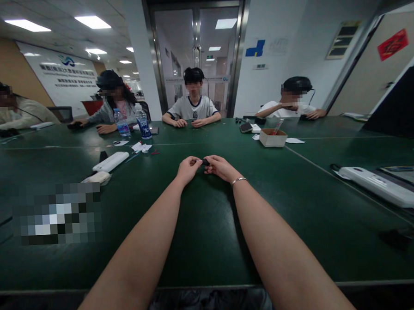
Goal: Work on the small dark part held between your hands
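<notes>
Both my arms stretch out over the dark green table [204,229]. My left hand [188,168] and my right hand [220,167] meet at the middle of the table, fingers curled and pinched together. Between their fingertips sits a small black object [205,162] that both hands grip; it is too small to name. A thin silver bracelet [239,180] circles my right wrist. The hands rest on or just above the table top.
A small cardboard box [273,137] stands beyond my hands to the right. White power strips lie at left [110,161] and right [382,186]. Two water bottles [143,123] and paper scraps sit further back. Several other people sit round the table's far side.
</notes>
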{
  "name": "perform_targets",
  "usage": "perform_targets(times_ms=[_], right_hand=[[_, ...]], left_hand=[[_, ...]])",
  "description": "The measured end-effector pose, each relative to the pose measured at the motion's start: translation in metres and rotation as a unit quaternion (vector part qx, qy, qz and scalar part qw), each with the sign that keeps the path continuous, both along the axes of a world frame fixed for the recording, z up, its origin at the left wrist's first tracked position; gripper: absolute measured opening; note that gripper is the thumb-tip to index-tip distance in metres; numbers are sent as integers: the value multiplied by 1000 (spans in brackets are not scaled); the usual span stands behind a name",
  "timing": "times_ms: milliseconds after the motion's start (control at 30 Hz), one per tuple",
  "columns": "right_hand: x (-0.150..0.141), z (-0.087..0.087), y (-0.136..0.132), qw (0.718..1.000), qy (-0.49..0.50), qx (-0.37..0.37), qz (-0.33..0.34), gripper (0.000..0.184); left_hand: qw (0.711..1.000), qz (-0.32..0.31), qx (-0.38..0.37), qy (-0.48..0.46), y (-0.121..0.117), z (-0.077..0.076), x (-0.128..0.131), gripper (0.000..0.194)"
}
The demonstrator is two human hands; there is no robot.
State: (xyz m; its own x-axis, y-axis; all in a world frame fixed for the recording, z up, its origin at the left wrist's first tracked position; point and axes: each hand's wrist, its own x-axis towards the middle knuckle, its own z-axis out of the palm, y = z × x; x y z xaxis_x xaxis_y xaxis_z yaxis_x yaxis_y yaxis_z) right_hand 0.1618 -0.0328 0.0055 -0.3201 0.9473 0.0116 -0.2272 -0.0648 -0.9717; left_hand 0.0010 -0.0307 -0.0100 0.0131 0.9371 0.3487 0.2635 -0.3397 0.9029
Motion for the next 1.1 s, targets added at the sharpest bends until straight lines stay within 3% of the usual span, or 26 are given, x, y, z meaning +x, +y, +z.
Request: perform_targets(times_ms=[233, 400, 833, 1000, 1100], right_hand=[[3, 0, -3, 1000, 20, 14, 10, 23], [1, 0, -2, 1000, 18, -8, -2, 3], [4, -1, -2, 999, 32, 10, -5, 19], [1, 1, -2, 1000, 19, -16, -13, 5], [0, 2, -2, 1000, 14, -14, -12, 9]], left_hand=[[1000, -13, 2, -4, 2, -3, -1, 22], [1000, -3, 3, -3, 1, -1, 0, 22], [1000, -27, 6, -3, 2, -7, 1, 22], [1000, -5, 22, 4, 4, -7, 0, 23], [1000, -2, 20, -2, 5, -8, -1, 25]])
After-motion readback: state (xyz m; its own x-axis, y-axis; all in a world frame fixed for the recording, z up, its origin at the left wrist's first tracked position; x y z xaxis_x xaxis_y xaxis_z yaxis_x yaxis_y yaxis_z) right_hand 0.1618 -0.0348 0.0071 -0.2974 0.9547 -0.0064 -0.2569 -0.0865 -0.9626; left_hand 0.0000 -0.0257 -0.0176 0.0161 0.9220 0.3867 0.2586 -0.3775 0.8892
